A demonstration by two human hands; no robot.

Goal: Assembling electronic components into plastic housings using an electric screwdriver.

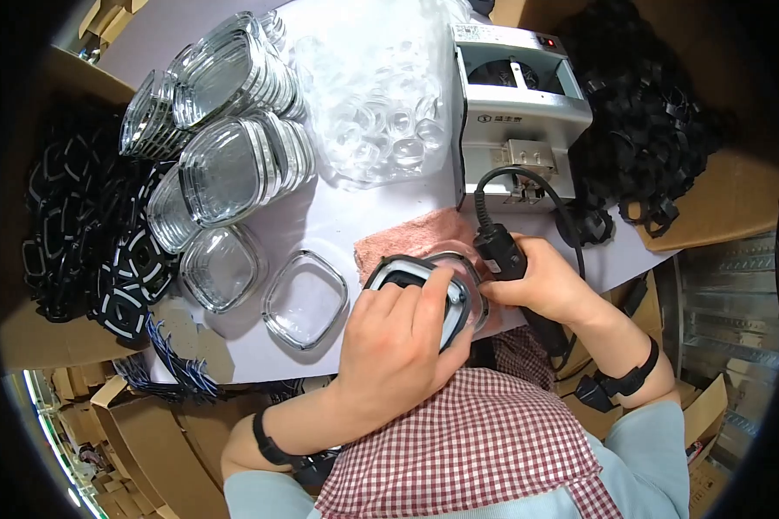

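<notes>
My left hand (394,342) is closed round a rounded-square black frame (395,266) with a pale inner band, its fingers reaching over the opening. Beneath and to the right of it, a clear glass piece with a curved edge (472,268) shows over the pink cloth (407,235). My right hand (545,281) wraps round a black cylindrical corded tool (499,253), whose lower end shows below the hand. The right thumb tip is close to the glass edge; whether it touches is unclear. A single rounded-square glass lid (305,301) lies on the table left of my left hand.
Stacked glass lids (225,169) stand at the left, beside a box of black frames (69,208). A clear bag of round transparent parts (381,121) lies at the back, next to a grey machine (524,112). Black clip-like parts (640,112) fill a carton at right.
</notes>
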